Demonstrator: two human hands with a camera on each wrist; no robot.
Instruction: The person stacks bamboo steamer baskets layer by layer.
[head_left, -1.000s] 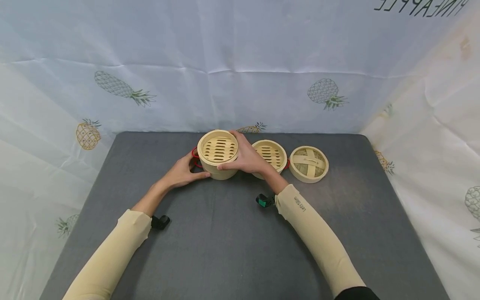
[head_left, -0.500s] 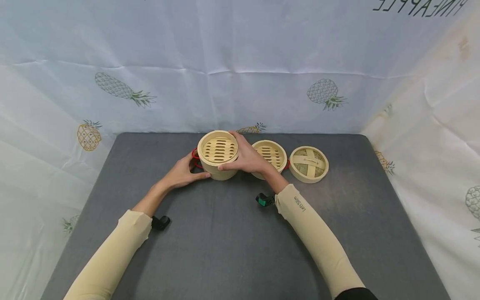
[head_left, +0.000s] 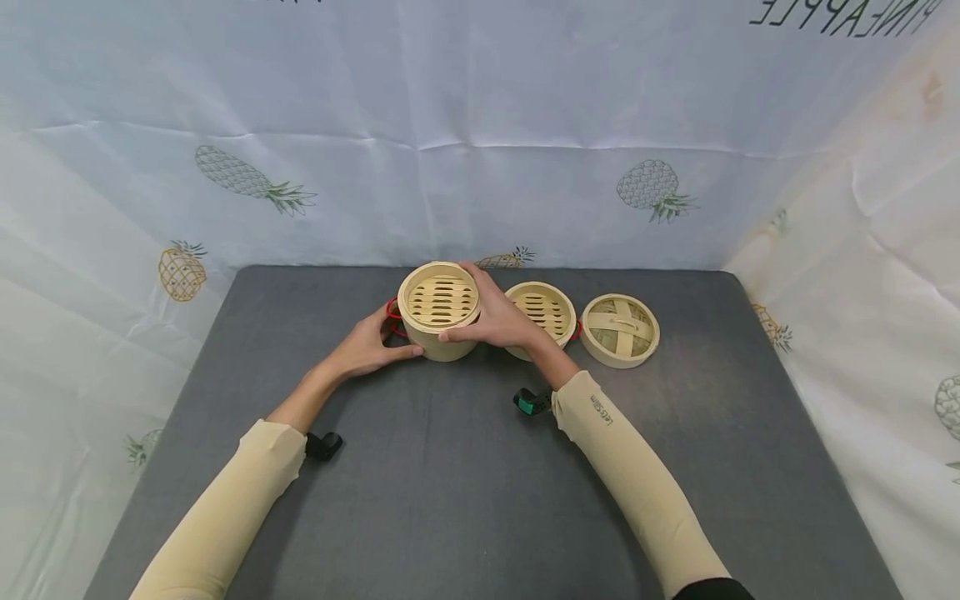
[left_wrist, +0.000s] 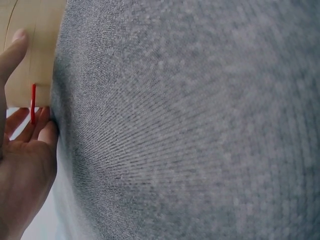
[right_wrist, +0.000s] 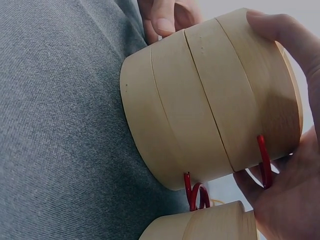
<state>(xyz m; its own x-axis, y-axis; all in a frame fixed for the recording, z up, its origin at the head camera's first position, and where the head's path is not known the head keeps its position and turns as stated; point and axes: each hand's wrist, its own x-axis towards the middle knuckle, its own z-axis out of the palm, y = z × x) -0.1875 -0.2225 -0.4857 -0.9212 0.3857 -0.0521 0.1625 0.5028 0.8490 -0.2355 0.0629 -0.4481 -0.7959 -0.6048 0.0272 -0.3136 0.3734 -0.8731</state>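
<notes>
Stacked steamers (head_left: 439, 304), two high, stand upright at the back of the grey desk (head_left: 480, 483), left of the middle. The right hand (head_left: 498, 317) grips the upper steamer (right_wrist: 247, 85), thumb on the near wall and fingers round the far side, spread wide across it. The left hand (head_left: 365, 343) holds the lower steamer (right_wrist: 165, 102), its thumb on the near wall, its other fingers partly hidden. Red loops (right_wrist: 265, 170) stick out from the stack. Just right stands a third steamer (head_left: 540, 307), partly behind the right hand, then a lid (head_left: 620, 331). Pineapple-print cloth (head_left: 465, 200) hangs behind.
</notes>
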